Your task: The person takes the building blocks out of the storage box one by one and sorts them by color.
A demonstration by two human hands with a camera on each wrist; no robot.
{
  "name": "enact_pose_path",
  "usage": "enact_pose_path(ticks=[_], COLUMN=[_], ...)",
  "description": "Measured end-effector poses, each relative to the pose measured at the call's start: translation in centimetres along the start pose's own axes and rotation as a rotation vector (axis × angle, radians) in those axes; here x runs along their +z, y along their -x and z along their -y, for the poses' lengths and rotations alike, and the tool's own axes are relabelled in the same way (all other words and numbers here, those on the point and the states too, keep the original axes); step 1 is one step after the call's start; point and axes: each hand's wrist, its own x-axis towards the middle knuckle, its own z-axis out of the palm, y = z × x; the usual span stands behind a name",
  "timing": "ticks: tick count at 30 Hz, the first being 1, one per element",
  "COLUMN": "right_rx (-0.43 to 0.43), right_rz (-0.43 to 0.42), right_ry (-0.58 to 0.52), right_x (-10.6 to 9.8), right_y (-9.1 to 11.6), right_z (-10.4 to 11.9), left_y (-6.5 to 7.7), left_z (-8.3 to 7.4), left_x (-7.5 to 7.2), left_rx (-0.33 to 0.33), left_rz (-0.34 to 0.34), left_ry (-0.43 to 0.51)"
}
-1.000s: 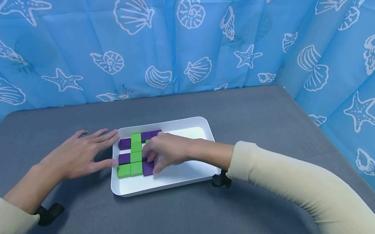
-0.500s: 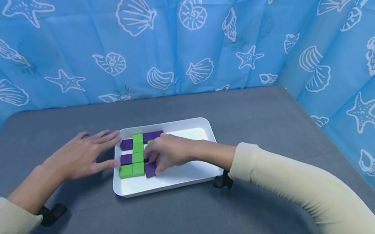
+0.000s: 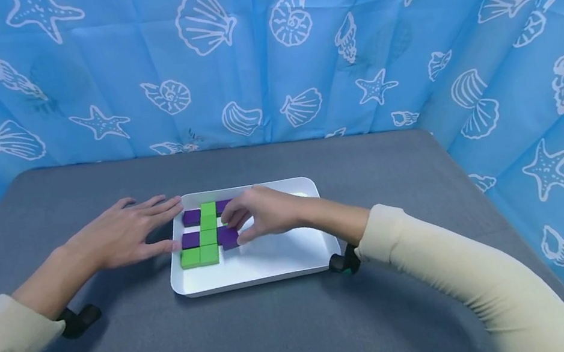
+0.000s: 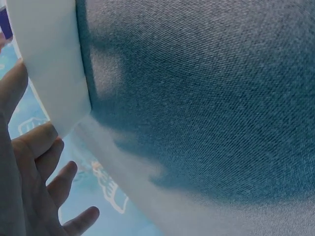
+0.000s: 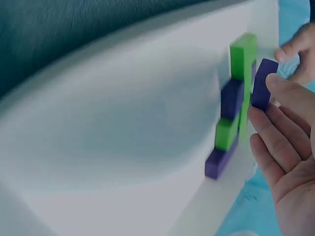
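Observation:
A white tray [image 3: 273, 262] holds flat green and purple square blocks at its left end. My right hand [image 3: 269, 209] is over these blocks. In the right wrist view its thumb and fingers pinch a purple block [image 5: 264, 84], raised above the others. Below it a row shows a green block [image 5: 241, 59], a purple block [image 5: 231, 101], and more of both colours. My left hand [image 3: 129, 232] lies palm down at the tray's left side, fingers spread. In the left wrist view its thumb and a fingertip touch the tray's outer wall [image 4: 51, 59].
The tray sits on a grey cloth-covered table [image 3: 262, 337]. A blue curtain [image 3: 252, 52] with white shells and starfish hangs behind and to the right. Each wrist wears a black camera strap, and both sleeves are cream.
My right hand has lifted the near purple block off the tray's floor and moved slightly right and away. White tray floor shows where it lay. My left hand stays at the tray's edge.

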Motion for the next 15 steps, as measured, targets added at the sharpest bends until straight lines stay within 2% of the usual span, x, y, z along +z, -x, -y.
enact_pose_path(ticks=[15], right_rx=[0.085], right_rz=[-0.168], right_ry=[0.037], right_x=[-5.6], right_y=[4.6], right_z=[-2.3], left_y=[0.5], left_z=[-0.6], left_x=[0.0], left_rx=[-0.035], left_rz=[0.018], left_ry=[0.063])
